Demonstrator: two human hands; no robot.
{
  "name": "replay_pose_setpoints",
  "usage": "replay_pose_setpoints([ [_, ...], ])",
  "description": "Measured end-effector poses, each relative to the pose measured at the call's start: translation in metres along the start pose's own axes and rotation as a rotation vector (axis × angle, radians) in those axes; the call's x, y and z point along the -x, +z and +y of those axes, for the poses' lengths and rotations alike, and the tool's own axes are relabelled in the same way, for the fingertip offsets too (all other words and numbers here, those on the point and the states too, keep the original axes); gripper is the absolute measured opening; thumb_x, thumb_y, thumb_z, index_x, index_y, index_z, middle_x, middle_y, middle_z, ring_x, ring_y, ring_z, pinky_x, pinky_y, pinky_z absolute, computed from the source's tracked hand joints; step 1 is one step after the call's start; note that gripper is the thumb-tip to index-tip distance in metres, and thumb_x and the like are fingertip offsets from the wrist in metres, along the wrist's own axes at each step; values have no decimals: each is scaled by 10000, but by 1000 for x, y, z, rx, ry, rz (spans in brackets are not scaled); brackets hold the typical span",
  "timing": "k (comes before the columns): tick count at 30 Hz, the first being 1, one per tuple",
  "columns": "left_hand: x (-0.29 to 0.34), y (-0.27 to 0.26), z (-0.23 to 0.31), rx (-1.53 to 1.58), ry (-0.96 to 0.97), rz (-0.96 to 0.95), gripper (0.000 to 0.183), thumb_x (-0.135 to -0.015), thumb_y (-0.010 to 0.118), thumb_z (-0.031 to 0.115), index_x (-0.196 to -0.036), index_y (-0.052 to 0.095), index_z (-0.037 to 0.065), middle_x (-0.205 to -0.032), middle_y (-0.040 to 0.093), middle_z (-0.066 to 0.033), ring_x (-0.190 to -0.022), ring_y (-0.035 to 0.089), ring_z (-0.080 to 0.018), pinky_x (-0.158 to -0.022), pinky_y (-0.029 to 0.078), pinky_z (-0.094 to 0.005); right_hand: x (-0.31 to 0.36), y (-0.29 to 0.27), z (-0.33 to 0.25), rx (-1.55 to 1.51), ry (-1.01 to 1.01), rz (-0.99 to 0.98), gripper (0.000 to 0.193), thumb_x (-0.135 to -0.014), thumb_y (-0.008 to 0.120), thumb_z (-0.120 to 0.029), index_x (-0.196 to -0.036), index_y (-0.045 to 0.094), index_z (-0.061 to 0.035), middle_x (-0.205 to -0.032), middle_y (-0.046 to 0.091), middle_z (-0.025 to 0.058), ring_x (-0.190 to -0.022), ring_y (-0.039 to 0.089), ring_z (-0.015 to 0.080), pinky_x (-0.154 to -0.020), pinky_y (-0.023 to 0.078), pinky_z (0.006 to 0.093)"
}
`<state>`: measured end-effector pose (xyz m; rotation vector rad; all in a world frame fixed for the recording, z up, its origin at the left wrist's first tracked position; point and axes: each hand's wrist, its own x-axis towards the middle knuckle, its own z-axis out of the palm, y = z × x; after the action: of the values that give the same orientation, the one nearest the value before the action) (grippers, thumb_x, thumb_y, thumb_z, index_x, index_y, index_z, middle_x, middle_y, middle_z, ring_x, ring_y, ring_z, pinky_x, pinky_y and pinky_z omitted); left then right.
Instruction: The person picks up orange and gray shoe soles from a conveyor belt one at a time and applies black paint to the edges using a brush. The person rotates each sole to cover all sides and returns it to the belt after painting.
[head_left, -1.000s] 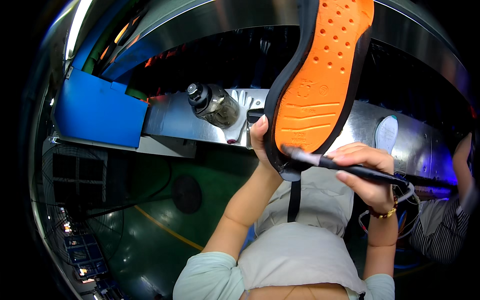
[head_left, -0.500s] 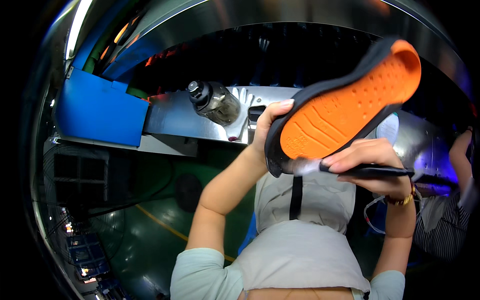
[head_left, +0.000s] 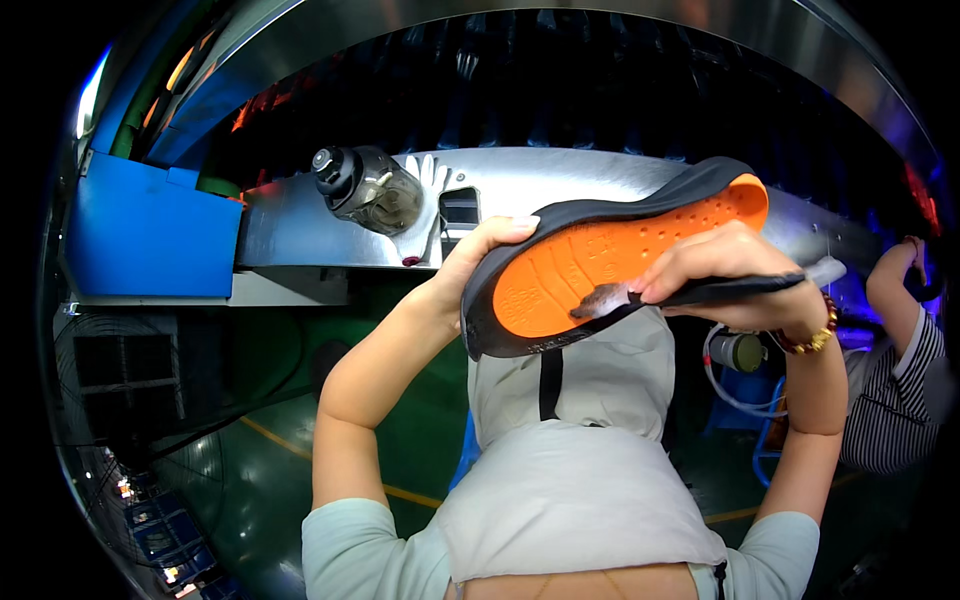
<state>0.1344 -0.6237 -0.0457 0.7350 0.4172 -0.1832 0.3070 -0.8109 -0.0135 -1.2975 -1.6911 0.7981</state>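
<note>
My left hand [head_left: 485, 255] grips the toe end of a shoe sole [head_left: 560, 280], fingers wrapped behind it and thumb over the black rim. The sole has a raised black edge and an orange inner face with grooves and small dimples. It is tilted, its far end pointing up and right. In my right hand [head_left: 730, 270] is a brush with a black handle [head_left: 735, 289]; its white, dark-tipped bristles [head_left: 602, 300] lie against or just over the orange face near the lower edge. The fingers of my right hand cover part of the sole.
A metal bench [head_left: 555, 170] runs behind the sole. On it stand a dark bottle [head_left: 372, 190] and a white glove [head_left: 427, 205]. A blue panel [head_left: 150, 230] is at left, a fan [head_left: 130, 370] below it. Another person's arm [head_left: 895, 290] shows at right.
The sole has come lower and left in the view and is tilted flatter. The brush has moved from the sole's lower black edge onto the orange face. Both hands keep their holds.
</note>
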Motion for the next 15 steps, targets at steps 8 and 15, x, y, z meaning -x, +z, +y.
replay_pose_setpoints([
  [8, 2, -31, -12, 144, -19, 11, 471, -767, 509, 286, -1093, 504, -54, -1018, 573, -183, -877, 587, -214, -770, 476, -290, 4, -13, 5, 35, 22, -16, 181, -674, 659, 14, -849, 615, 16, -858, 637, 143, -816, 627, 232, -746, 496, 289],
  [15, 15, -48, 16, 325, 15, 85, 537, -805, 501, 402, -1181, 466, 20, -1158, 516, -134, -1043, 516, -247, -908, 407, -324, 3, -4, -31, 23, -64, -35, 206, -625, 710, -24, -816, 636, -12, -817, 647, 134, -787, 626, 229, -685, 485, 278],
])
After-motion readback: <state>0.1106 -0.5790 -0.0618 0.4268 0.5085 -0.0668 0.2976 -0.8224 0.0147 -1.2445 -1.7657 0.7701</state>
